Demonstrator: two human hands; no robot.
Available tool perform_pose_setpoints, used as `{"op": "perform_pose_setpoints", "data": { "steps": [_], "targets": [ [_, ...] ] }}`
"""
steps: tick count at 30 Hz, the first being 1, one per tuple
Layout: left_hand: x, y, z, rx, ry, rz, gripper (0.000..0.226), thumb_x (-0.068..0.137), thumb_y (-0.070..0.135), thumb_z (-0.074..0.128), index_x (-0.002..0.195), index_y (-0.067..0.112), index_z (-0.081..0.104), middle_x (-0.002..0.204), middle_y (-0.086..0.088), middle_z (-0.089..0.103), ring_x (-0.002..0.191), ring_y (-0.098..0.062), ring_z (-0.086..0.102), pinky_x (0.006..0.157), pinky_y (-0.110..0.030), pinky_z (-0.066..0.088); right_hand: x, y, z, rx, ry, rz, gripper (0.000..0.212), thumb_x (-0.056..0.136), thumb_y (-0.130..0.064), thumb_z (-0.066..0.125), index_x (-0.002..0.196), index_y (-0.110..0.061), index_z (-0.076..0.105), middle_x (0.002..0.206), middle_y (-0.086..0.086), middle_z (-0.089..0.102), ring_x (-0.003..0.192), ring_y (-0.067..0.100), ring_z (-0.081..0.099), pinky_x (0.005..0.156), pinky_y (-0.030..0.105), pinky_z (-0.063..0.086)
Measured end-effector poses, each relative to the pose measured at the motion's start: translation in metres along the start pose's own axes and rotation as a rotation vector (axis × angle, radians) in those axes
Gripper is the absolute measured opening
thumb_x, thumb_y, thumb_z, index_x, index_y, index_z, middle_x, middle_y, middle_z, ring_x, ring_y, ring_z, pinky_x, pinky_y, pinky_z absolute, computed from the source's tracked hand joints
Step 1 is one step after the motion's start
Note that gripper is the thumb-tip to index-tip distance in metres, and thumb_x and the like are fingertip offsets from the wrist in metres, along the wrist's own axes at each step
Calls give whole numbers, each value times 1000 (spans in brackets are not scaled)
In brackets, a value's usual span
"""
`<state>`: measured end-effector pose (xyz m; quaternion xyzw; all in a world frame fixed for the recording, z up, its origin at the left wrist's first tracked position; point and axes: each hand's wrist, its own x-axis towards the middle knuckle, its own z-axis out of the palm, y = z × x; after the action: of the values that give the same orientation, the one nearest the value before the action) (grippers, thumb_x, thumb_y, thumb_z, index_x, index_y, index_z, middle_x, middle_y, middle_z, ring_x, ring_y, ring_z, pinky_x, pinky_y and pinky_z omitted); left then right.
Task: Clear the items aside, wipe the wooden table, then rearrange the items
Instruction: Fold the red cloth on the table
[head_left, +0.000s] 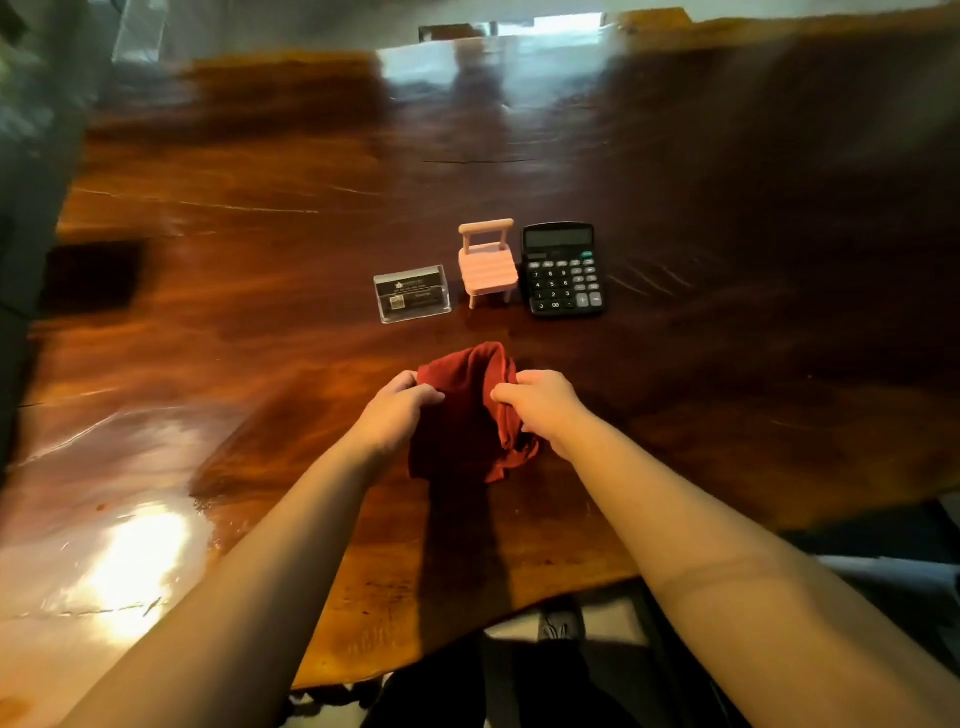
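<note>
A dark red cloth (467, 421) is bunched on the glossy wooden table (260, 260) in front of me. My left hand (397, 410) grips its left edge and my right hand (543, 405) pinches its right edge. Beyond the cloth stand three items in a row: a clear card holder (412, 293) with dark cards on the left, a small pink toy chair (487, 262) upright in the middle, and a black calculator (562, 269) lying flat on the right.
The table's near edge runs irregularly across the bottom, with the floor and a shoe (558, 623) below it. A bright glare patch (130, 561) lies at the lower left. A dark rectangular patch (93, 275) marks the left side.
</note>
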<state>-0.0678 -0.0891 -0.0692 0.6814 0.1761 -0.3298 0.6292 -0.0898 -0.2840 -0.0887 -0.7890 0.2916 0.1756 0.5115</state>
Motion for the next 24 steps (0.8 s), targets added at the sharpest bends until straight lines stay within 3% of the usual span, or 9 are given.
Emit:
{"op": "perform_pose_setpoints", "data": {
  "steps": [2, 5, 9, 11, 14, 17, 20, 24],
  "targets": [
    [-10, 4, 3, -22, -85, 16, 28, 84, 17, 56, 111, 14, 65, 110, -14, 74, 108, -31, 67, 98, -50, 50, -17, 5, -16, 46, -37, 15, 21, 79, -30, 69, 81, -9, 69, 70, 8, 63, 67, 17, 60, 60, 32, 49],
    [-29, 14, 17, -44, -219, 49, 37, 83, 18, 52, 119, 16, 64, 116, -16, 71, 112, -32, 66, 99, -50, 49, -54, 20, -48, 177, -61, 3, 21, 80, -31, 67, 97, -22, 74, 84, 1, 77, 77, 17, 73, 62, 28, 57],
    [-56, 27, 50, -19, -432, 80, 44, 82, 10, 47, 124, 4, 59, 120, -26, 65, 112, -34, 65, 97, -50, 49, -115, 50, -93, 387, -67, -20, 26, 78, -24, 69, 104, -24, 73, 101, 8, 78, 94, 27, 75, 77, 38, 60],
    [-69, 32, 74, 30, -525, 70, 50, 78, 11, 51, 126, -2, 52, 125, -33, 56, 111, -38, 60, 100, -55, 44, -148, 64, -117, 480, -16, -24, 26, 76, -18, 71, 101, -24, 75, 102, 8, 78, 94, 24, 75, 75, 32, 59],
    [-91, 40, 119, 72, -619, 28, 51, 72, 10, 56, 122, 0, 55, 118, -33, 59, 111, -42, 60, 101, -56, 43, -197, 90, -152, 550, 72, -44, 27, 74, -17, 74, 101, -19, 75, 102, 11, 78, 92, 23, 74, 75, 28, 57],
    [-114, 41, 169, 85, -735, 13, 47, 66, 11, 62, 113, 9, 65, 106, -20, 68, 98, -29, 68, 83, -41, 55, -240, 121, -186, 616, 161, -65, 34, 70, -25, 78, 104, -26, 76, 107, 11, 77, 100, 24, 74, 83, 32, 58],
    [-137, 31, 222, 133, -848, 25, 30, 74, 13, 64, 104, 13, 65, 95, -12, 69, 90, -25, 69, 72, -33, 57, -277, 158, -219, 623, 293, -92, 39, 67, -34, 80, 106, -36, 75, 107, 2, 78, 103, 20, 74, 89, 36, 57],
    [-172, 16, 302, 224, -917, 25, 19, 87, 6, 57, 105, 13, 57, 97, -14, 60, 92, -29, 61, 82, -42, 53, -321, 212, -261, 626, 478, -116, 37, 66, -37, 81, 103, -42, 76, 102, -3, 79, 98, 16, 74, 87, 32, 56]
  ]
}}
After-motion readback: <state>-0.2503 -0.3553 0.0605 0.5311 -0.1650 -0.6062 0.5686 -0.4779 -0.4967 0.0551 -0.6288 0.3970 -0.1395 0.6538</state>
